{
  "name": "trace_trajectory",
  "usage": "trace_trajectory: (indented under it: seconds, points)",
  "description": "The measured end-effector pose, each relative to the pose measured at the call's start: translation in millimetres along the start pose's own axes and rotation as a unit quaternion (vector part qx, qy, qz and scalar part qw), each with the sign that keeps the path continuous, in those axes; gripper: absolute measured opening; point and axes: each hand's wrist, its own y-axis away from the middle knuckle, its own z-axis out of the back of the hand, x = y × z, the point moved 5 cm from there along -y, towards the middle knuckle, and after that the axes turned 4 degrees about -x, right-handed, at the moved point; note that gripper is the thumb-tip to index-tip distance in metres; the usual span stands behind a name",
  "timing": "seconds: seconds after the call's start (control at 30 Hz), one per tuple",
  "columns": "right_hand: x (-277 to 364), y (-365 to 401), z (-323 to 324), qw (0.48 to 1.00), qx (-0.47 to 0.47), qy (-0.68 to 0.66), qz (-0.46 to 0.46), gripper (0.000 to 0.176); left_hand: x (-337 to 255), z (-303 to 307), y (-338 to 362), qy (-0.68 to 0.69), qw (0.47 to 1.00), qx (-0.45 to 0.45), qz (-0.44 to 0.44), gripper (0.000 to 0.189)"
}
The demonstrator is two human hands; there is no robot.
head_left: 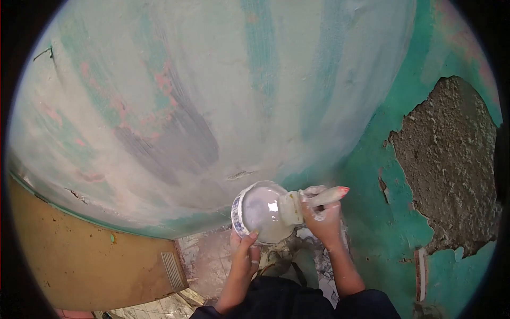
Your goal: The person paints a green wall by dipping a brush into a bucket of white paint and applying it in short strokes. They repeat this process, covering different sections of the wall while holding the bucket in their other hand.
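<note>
My left hand grips a round bowl with a blue-patterned rim, its thumb over the near edge. Whitish liquid fills much of the bowl and catches a bright reflection. In my right hand, smeared with white, is a paintbrush with a pale handle and a red tip. The wide brush head points left and overlaps the bowl's right rim. Both hands are low in front of the wall, which carries streaky whitish paint over green, with grey and pink patches.
On the right, a green wall has a large patch of exposed rough plaster. A brown panel with a small vent stands lower left. Dirty, white-spattered floor tiles lie below, around my feet.
</note>
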Motion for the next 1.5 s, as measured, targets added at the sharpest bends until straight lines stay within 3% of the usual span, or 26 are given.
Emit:
trace_trajectory:
  seconds: [0.2,0.27,0.33,0.43,0.63,0.87,1.07,1.13,1.27,1.5]
  points:
    - [-13.4,21.5,-11.4,0.994,0.038,0.104,-0.026,0.014,3.9,-0.3,7.4,-0.008,1.000,0.013,0.009,0.068]
    - [-22.8,24.3,-2.7,0.997,-0.041,-0.037,-0.051,0.015,4.4,0.8,9.3,0.033,0.999,0.008,0.022,0.063]
    - [-37.2,27.0,2.4,0.994,-0.057,-0.070,-0.069,0.016,4.2,1.7,11.0,0.030,0.999,0.001,0.026,0.063]
    - [-61.7,33.3,9.9,0.917,-0.177,-0.281,-0.221,0.012,4.0,-3.5,11.2,0.038,0.999,0.015,0.031,0.063]
    - [-92.4,37.8,16.7,0.855,-0.198,-0.387,-0.283,0.016,12.4,-9.9,10.0,0.038,0.998,0.041,0.037,0.063]
    - [-116.9,23.0,39.4,0.857,-0.203,-0.379,-0.284,0.018,29.0,-27.3,0.3,0.033,0.994,0.070,0.073,0.060]
    - [-147.5,-6.1,84.2,0.889,-0.257,-0.281,-0.255,0.025,51.9,-42.8,-13.3,0.057,0.993,0.070,0.079,0.065]
    - [-163.6,-11.4,98.7,0.849,-0.278,-0.315,-0.321,0.029,56.6,-58.1,-19.2,0.047,0.992,0.084,0.077,0.067]
    - [-193.3,-28.8,129.8,0.818,-0.337,-0.334,-0.325,0.040,65.3,-86.2,-31.6,0.004,0.996,0.072,0.053,0.066]
    - [-230.2,-69.6,173.3,0.801,-0.368,-0.327,-0.340,0.048,96.1,-106.1,-47.4,0.031,0.996,0.036,0.077,0.065]
